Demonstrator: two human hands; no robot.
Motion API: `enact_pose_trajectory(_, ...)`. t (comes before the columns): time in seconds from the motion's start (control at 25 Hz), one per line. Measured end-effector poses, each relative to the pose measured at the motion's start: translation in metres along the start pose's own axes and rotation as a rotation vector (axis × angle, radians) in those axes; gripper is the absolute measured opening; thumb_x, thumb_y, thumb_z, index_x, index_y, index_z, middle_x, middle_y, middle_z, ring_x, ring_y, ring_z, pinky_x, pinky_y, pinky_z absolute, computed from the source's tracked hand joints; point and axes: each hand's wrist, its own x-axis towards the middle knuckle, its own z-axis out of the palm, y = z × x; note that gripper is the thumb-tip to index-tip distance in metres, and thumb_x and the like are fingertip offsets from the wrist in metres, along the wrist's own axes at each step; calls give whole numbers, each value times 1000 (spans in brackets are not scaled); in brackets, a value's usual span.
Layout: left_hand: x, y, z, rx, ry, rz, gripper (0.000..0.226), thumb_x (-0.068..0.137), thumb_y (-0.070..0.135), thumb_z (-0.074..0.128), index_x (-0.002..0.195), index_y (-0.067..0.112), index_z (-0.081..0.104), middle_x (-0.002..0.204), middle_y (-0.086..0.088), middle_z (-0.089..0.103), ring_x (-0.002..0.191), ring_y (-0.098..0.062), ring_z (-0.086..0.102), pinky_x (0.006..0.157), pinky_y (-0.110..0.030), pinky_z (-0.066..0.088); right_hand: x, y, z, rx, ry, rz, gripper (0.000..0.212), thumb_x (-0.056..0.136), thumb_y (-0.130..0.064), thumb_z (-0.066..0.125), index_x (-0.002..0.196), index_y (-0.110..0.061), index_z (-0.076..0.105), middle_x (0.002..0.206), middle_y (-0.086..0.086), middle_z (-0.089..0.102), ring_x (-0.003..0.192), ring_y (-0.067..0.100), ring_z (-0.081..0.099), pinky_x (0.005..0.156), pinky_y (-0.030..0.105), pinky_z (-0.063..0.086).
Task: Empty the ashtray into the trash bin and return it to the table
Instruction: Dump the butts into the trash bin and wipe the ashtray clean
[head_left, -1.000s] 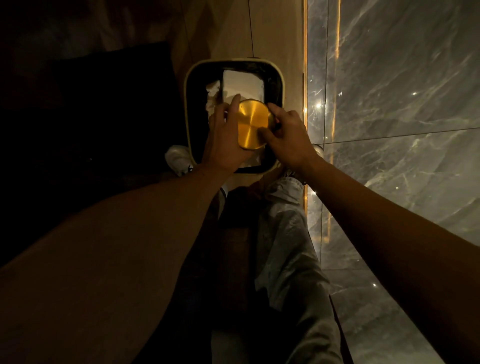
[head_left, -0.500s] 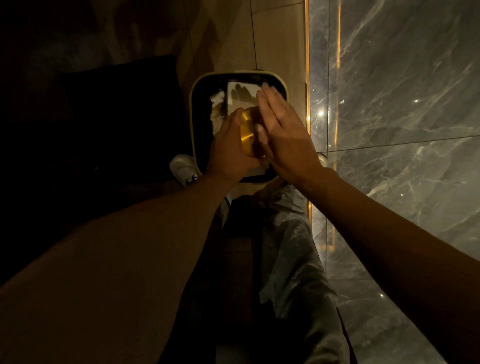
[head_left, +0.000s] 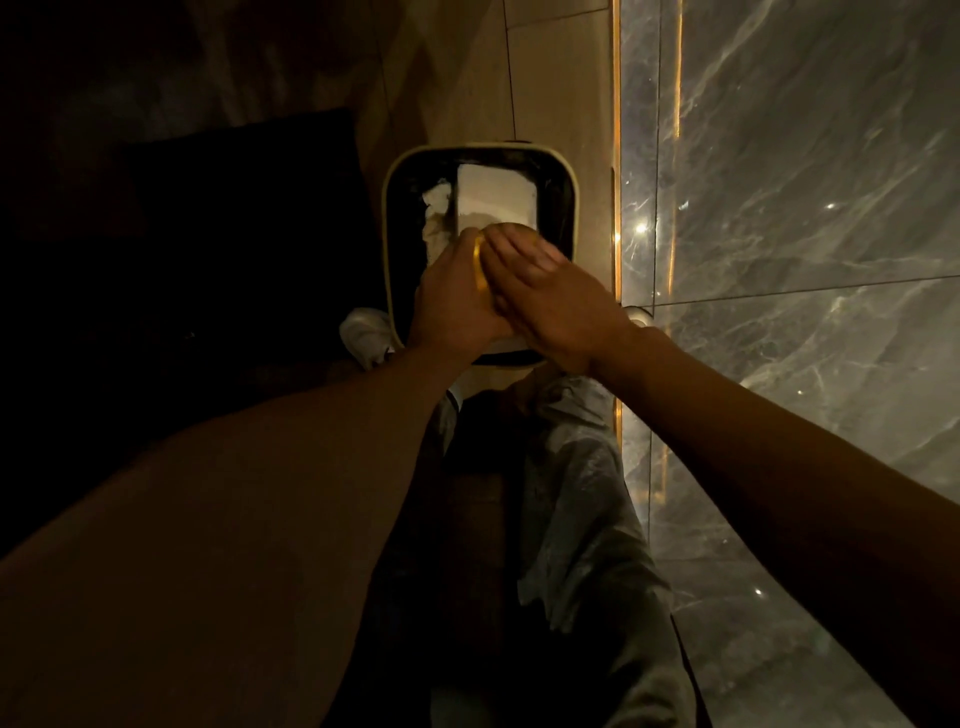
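Bare forearms, no sleeves; grey trousers (head_left: 576, 519) and a white shoe (head_left: 366, 335)

support: tan tiled floor (head_left: 561, 93) | on it: trash bin (head_left: 388, 218), white shoe (head_left: 366, 335)

Two hands (head_left: 511, 299), one gold ashtray (head_left: 478, 262), one trash bin (head_left: 570, 208), one shoe (head_left: 366, 335).
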Motion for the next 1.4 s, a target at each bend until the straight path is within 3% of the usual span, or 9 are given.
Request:
enact_pose_trajectory(0.12, -5, -4, 1, -5, 37, 21, 89, 54, 46, 86, 130, 19, 47, 123, -5, 65, 111, -28, 62, 79, -24, 41, 4, -3, -10, -11, 99, 82, 55, 102, -26, 33, 149, 0, 20, 158, 21, 22, 148, 33, 18, 121, 45, 18)
enact_pose_trajectory(0.32, -10, -13, 1, -15, 4, 12, 94, 48, 42, 90, 130, 18, 50, 123, -4, 65, 112, -26, 63, 86, -29, 49, -3, 7, 0, 0, -121, -52, 57, 100, -31, 29, 147, 2, 26, 154, 26, 29, 144, 40, 24, 119, 50, 24)
enact_pose_trajectory(0.44, -13, -15, 1, -3, 26, -9, 104, 45, 50, 91, 133, 17, 48, 125, -4, 65, 114, -24, 62, 89, -34, 52, 7, -5, -18, 11, 42, 61, 56, 100, -22, 35, 149, 0, 19, 158, 21, 21, 148, 34, 16, 121, 44, 17)
enact_pose_trajectory(0.64, -9, -5, -3, -38, -8, 7, 87, 53, 38, 90, 128, 17, 51, 125, -6, 65, 115, -27, 61, 92, -35, 50, -7, -1, 4, 37, -75, -7, 58, 99, -28, 32, 149, 1, 22, 156, 24, 24, 146, 39, 20, 117, 55, 25)
enact_pose_trajectory(0.8, -13, -13, -2, -29, 0, -4, 96, 48, 45, 92, 129, 18, 49, 123, -5, 65, 112, -25, 62, 88, -33, 52, 1, -6, -5, 31, 23, 112, 57, 100, -25, 33, 150, -2, 18, 158, 20, 21, 148, 33, 18, 121, 47, 21)
enact_pose_trajectory(0.92, -11, -8, -1, -40, -22, -7, 91, 50, 44, 90, 128, 19, 51, 124, -6, 65, 115, -27, 61, 94, -37, 51, -5, -5, 1, 33, -93, -5, 59, 100, -32, 27, 149, -1, 21, 157, 22, 23, 147, 37, 18, 118, 53, 24)
enact_pose_trajectory(1.08, -8, -5, 2, -22, 2, -12, 80, 55, 44, 87, 123, 20, 51, 119, -3, 66, 111, -26, 62, 80, -24, 44, 2, -7, -3, 65, 41, 84, 55, 100, -25, 36, 147, 0, 25, 155, 22, 29, 146, 35, 23, 121, 45, 21)
enact_pose_trajectory(1.24, -11, -9, -3, -40, -22, -20, 85, 50, 39, 91, 124, 21, 53, 120, -3, 66, 111, -25, 62, 88, -31, 50, -6, -2, 3, 53, -120, -8, 57, 99, -24, 38, 149, 0, 24, 156, 23, 25, 146, 39, 19, 120, 53, 21)
enact_pose_trajectory(1.4, -15, -10, -4, -55, 3, 12, 91, 47, 47, 91, 124, 19, 52, 120, -3, 66, 110, -24, 63, 82, -26, 47, 6, -18, -23, 64, 212, 191, 54, 99, -14, 38, 148, 0, 21, 158, 20, 23, 148, 31, 19, 121, 41, 16)
